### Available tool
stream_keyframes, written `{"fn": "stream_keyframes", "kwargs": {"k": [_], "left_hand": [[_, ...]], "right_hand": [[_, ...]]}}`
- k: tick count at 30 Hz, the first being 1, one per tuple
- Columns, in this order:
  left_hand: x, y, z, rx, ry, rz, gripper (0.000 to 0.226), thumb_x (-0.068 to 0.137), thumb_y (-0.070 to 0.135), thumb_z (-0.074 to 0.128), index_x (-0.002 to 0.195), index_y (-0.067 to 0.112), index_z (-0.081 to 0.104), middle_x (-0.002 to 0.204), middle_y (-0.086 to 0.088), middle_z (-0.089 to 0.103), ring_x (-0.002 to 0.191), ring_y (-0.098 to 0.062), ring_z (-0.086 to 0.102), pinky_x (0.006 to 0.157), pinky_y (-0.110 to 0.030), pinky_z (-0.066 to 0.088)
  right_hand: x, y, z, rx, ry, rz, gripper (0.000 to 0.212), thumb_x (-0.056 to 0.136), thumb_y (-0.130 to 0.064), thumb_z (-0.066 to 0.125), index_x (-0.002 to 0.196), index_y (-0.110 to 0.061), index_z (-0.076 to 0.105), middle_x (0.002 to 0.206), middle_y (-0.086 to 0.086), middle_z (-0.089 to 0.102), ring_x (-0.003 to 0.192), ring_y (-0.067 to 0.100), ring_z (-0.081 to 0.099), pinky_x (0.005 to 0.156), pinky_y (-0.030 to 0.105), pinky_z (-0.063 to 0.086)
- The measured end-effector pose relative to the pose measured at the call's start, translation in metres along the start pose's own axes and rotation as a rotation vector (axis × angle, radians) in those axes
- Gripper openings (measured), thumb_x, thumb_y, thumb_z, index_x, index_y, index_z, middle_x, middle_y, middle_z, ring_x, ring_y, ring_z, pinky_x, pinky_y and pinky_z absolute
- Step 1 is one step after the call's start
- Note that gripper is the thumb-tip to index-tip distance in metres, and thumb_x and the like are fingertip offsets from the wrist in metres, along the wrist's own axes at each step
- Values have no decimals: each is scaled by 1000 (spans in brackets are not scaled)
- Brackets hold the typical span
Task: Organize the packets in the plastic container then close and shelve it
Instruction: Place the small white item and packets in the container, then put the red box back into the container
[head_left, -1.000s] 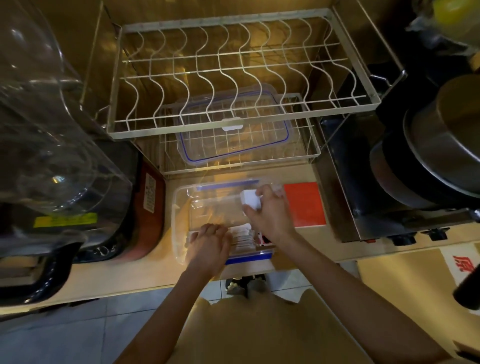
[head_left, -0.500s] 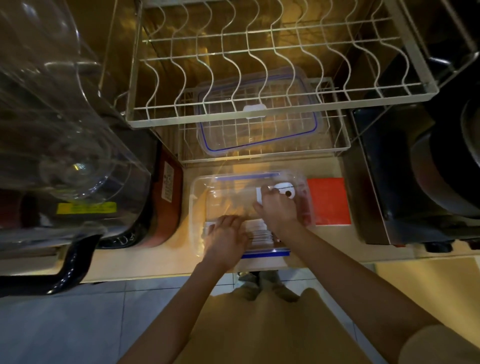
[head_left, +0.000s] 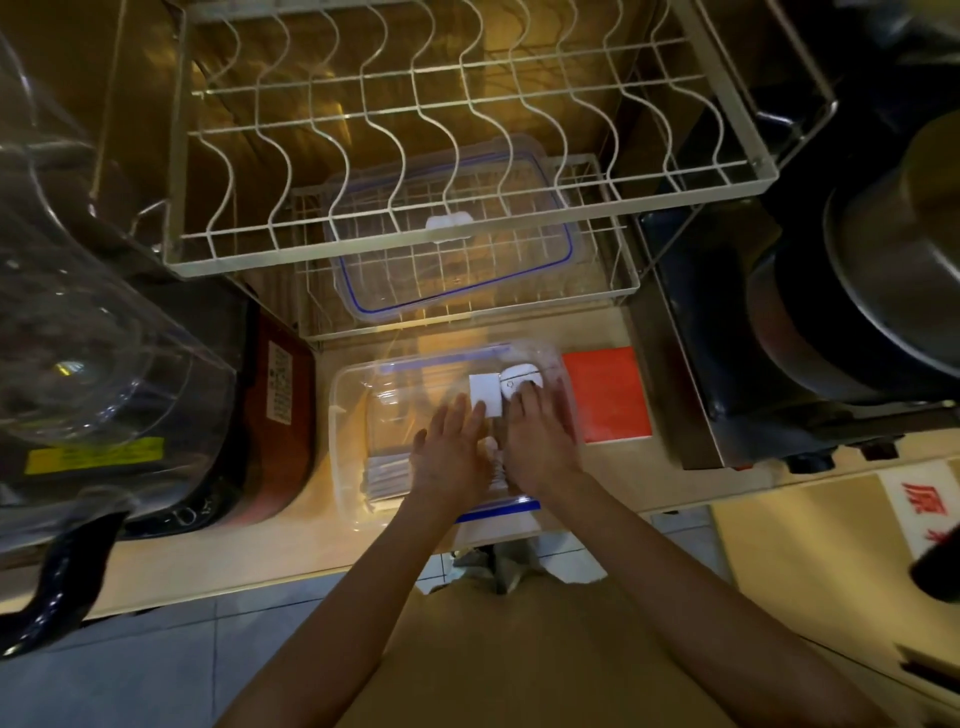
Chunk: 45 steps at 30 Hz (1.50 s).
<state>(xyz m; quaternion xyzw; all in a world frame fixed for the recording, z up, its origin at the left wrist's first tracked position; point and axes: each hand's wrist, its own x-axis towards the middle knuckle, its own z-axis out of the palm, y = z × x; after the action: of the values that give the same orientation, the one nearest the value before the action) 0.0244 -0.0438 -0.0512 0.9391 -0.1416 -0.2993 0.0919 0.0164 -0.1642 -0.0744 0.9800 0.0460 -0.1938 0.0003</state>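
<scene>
We had both hands down inside the clear plastic container (head_left: 347, 415), which sat open on the pale counter (head_left: 218, 545) directly below the wire rack. Our left hand (head_left: 451, 452) lay flat with its fingers stretched out and held close together, the tips touching the lower edge of a small white rectangular packet (head_left: 485, 393) that rested on the container's floor toward the far right. Our right hand (head_left: 537, 441) was just beside it, palm down, fingers likewise extended and nearly together, their tips resting on a round white packet (head_left: 519, 378) that touched the rectangular one on its right side. Neither hand was clamped on anything; both pressed or rested on top. Under our wrists, along the near wall of the container, a stack of flat white packets (head_left: 387, 475) lay in a row, partly hidden by the left hand. A blue clip (head_left: 498, 508) showed on the container's near rim and another blue strip on the far rim. The container's lid (head_left: 452, 260), clear with a blue seal line, lay apart on the lower wire shelf (head_left: 613, 249) behind the container, beneath the upper dish rack (head_left: 467, 104). A flat red square (head_left: 607, 395) lay on the counter just to the right of the container, and a dark appliance with a clear dome (head_left: 104, 312) stood to its left.
</scene>
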Motion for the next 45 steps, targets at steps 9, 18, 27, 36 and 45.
{"fn": "stream_keyframes", "kwargs": {"k": [9,18,27,36,45], "left_hand": [[6,9,-6,37,-38,2,63,97,32,34,150,18,3,161,-3,-6,148,-23,-5,119,-47,12],[2,10,-18,-158,87,41,57,94,25,44,146,16,24,159,-6,14,147,-22,14,116,-40,21],[7,62,-75,-409,222,304,26,91,12,49,110,12,66,106,-8,72,97,-24,65,80,-29,45],[68,125,-84,119,92,519,42,89,14,48,130,8,51,134,-13,54,123,-29,50,102,-36,41],[87,136,-57,378,-127,320,52,91,25,47,137,8,31,135,-12,49,124,-28,49,103,-41,33]], "right_hand": [[2,2,8,116,28,20,59,90,-26,47,141,0,33,147,20,31,142,33,19,121,45,12],[-18,4,-25,549,173,58,47,96,-14,43,141,-2,33,146,18,37,139,32,30,118,41,23],[-72,59,-64,1625,551,594,16,95,-7,48,107,-10,56,85,-8,60,74,0,59,59,12,51],[-81,77,-35,2458,208,1293,28,92,-9,40,65,-6,44,67,11,41,59,24,42,95,39,48],[-67,76,-37,2628,73,1168,23,97,-22,42,90,-3,52,85,16,56,83,27,57,108,42,39]]}}
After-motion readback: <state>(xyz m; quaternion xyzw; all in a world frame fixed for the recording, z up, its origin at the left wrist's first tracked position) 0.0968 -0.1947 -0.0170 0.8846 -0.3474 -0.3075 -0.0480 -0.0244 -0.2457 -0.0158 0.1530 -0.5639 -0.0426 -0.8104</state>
